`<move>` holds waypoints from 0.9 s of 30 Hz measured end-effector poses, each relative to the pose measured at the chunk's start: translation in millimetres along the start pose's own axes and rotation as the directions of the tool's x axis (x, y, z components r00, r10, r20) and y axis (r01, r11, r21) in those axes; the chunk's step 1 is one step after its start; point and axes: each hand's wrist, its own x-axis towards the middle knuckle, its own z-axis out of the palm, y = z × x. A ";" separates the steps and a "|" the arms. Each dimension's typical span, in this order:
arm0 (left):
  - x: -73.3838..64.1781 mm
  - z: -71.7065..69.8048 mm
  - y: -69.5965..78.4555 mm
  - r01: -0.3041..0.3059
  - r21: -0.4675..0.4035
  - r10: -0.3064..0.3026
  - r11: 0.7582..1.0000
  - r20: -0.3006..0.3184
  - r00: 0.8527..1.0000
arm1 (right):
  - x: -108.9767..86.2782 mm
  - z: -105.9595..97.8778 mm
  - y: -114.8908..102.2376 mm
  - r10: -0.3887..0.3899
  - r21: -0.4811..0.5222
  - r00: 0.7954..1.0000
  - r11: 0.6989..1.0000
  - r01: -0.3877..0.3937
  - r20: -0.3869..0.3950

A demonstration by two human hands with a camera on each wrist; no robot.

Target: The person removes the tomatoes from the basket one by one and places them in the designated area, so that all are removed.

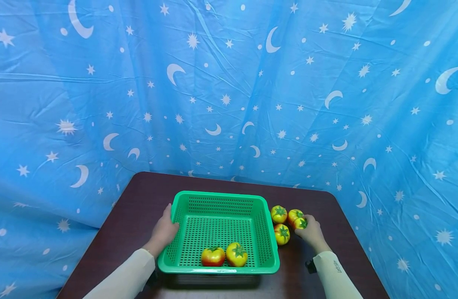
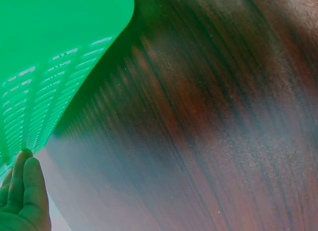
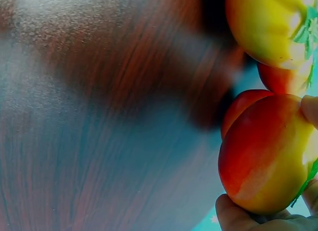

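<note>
A green plastic basket (image 1: 218, 270) with slotted walls stands on the table, two red-and-yellow tomatoes, one on the left (image 1: 213, 256) and one on the right (image 1: 237, 254), lying along its near side. My left hand (image 1: 164, 228) holds the basket's left side, thumb over the rim; in the left wrist view the fingers (image 2: 34, 184) lie along the outer wall. To the right of the basket, my right hand (image 1: 313, 234) grips a tomato (image 3: 266, 156) between thumb and fingers. Close by it are three more tomatoes: one behind (image 1: 294, 214) and two (image 1: 278, 214) beside the basket wall.
The dark brown wooden table (image 1: 154, 187) has rounded far corners and extends on both sides of the basket. A blue curtain (image 1: 229, 104) with white moons and stars hangs behind and around the table.
</note>
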 end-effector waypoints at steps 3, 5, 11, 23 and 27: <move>0.3 -0.1 0.3 -0.004 0.005 0.004 1.000 -0.004 1.000 | 0.3 2.6 1.4 0.001 -0.013 1.000 1.000 -0.001 -0.002; 0.3 -0.3 1.0 -0.007 0.007 0.007 1.000 -0.005 1.000 | 0.6 4.5 2.3 0.002 -0.021 1.000 1.000 -0.002 0.000; -0.8 -1.1 2.6 -0.002 0.001 0.002 1.000 0.001 1.000 | -2.1 6.0 2.5 -0.007 -0.037 1.000 0.999 0.007 0.008; -1.0 -1.8 2.1 0.022 -0.017 -0.021 1.000 0.012 1.000 | -1.4 15.4 10.6 0.017 -0.044 1.000 0.999 -0.017 0.011; -0.9 -1.1 1.4 0.019 -0.017 -0.019 1.000 0.011 1.000 | -2.4 17.7 12.5 0.029 -0.033 1.000 0.999 -0.028 0.005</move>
